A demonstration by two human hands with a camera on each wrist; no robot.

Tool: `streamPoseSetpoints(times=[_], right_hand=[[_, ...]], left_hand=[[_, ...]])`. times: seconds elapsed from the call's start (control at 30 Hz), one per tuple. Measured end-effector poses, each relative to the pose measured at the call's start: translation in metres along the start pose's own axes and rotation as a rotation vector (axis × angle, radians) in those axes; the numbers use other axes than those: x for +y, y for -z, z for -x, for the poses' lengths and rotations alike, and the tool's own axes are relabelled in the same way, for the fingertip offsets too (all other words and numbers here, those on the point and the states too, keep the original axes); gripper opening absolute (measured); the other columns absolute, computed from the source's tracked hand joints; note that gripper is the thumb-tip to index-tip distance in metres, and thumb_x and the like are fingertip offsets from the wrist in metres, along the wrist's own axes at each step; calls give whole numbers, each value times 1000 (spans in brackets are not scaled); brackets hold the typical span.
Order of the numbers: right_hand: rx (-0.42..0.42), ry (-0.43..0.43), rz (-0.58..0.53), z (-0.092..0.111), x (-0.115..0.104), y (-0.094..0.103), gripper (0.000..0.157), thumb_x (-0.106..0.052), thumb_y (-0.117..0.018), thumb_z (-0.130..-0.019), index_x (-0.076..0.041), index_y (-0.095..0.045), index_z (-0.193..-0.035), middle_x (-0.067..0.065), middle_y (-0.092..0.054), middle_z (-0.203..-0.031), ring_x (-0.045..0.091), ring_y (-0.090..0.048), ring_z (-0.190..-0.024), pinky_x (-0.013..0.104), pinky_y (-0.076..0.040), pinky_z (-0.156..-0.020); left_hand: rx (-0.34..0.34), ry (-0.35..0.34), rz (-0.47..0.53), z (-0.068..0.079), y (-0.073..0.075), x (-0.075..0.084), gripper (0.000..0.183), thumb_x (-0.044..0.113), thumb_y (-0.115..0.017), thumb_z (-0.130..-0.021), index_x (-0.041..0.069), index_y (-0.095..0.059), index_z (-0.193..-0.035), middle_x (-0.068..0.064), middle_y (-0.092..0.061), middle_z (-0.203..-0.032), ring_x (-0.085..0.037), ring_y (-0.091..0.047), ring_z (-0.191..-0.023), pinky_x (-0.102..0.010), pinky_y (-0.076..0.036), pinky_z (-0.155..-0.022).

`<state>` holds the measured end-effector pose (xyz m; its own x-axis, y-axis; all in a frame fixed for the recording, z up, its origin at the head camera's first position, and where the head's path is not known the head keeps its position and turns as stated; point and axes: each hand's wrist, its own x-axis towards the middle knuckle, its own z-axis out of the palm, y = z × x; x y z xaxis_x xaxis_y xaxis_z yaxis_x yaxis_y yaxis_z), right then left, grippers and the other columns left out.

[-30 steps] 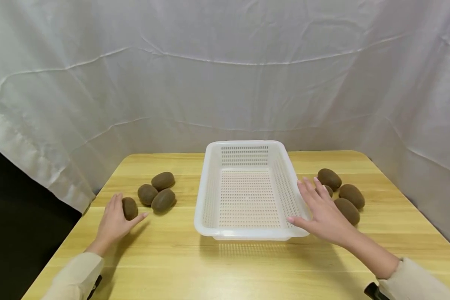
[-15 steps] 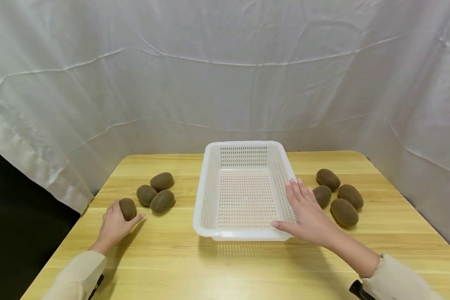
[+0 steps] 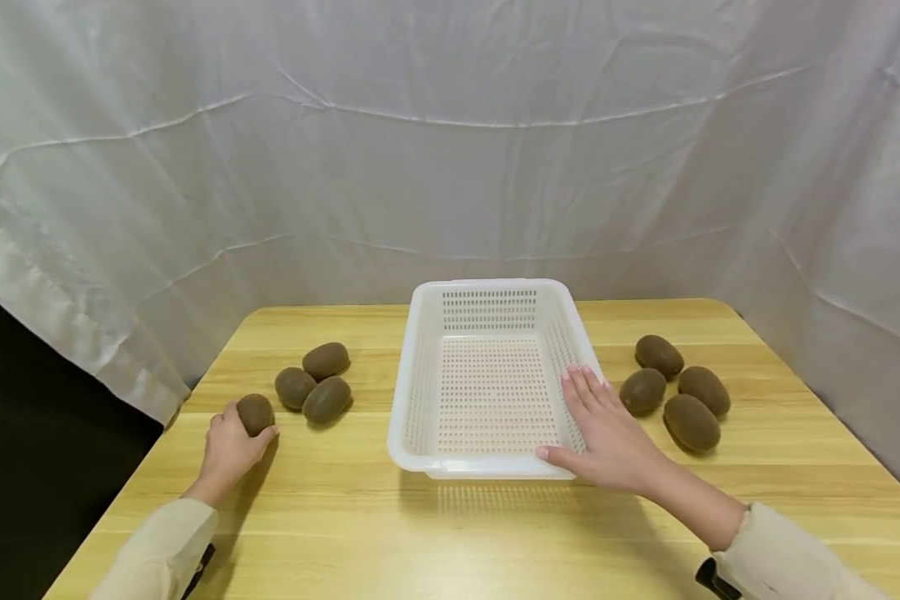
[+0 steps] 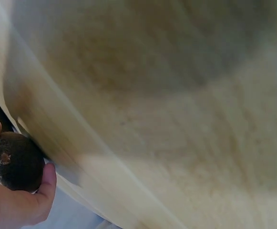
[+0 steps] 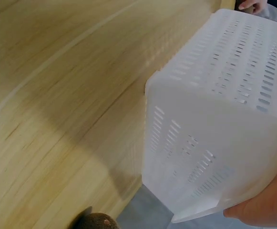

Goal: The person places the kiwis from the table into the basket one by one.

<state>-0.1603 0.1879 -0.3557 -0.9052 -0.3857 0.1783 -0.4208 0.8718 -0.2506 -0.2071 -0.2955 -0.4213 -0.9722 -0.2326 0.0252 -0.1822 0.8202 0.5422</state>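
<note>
On the left of the table, my left hand [image 3: 230, 451] holds a brown fuzzy kiwi [image 3: 256, 414] between thumb and fingers. In the left wrist view the same kiwi [image 4: 18, 161] shows its stem end, with a fingertip and thumb at its sides. My right hand [image 3: 607, 437] lies with straight fingers spread over the right rim of a white perforated plastic basket [image 3: 401, 400]. From the right wrist view, the basket's outer wall [image 5: 200, 133] is close by, and part of the right hand [image 5: 267, 205] shows at its rim. No fruit lies in the basket.
Several kiwis [image 3: 327, 402] lie close together left of the basket, and several more kiwis [image 3: 692, 423] to its right. The wooden table [image 3: 390, 550] has a pale curtain [image 3: 450, 183] behind it. Something black [image 3: 37, 450] is beyond its left edge.
My left thumb has moved in against the kiwi, so the hand now grips it. My right hand has moved left, further over the basket's rim, uncovering the kiwis on the right.
</note>
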Motion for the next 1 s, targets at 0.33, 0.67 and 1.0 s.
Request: streamPoseSetpoints(times=[0.33,0.67,1.0], right_hand=[[10,4,47,0,2,-3,97,-59,-55,-82,11,-25,-141,27,-20,-150,42,-20,-139,55,-21,-112],[-7,9,69,-1,2,-2,95,-60,-53,-84,11,-26,-141,28,-23,-149,41,-22,-139,54,-21,-112],[9,-1,72,-1,2,-2,96,-59,-55,-82,13,-27,-140,29,-26,-147,42,-24,-138,54,-24,-111]], left_hand=[[106,57,151,1,3,-1,63,12,-63,-81,-22,-33,-124,-42,-44,-117,-54,-45,-107,-59,-42,-89],[118,157,206,2,12,-1,61,19,-66,-82,-17,-41,-125,-38,-46,-123,-49,-45,-110,-56,-42,-90],[68,175,297,4,20,12,73,32,-63,-85,-11,-33,-137,-33,-39,-134,-44,-41,-119,-52,-42,-94]])
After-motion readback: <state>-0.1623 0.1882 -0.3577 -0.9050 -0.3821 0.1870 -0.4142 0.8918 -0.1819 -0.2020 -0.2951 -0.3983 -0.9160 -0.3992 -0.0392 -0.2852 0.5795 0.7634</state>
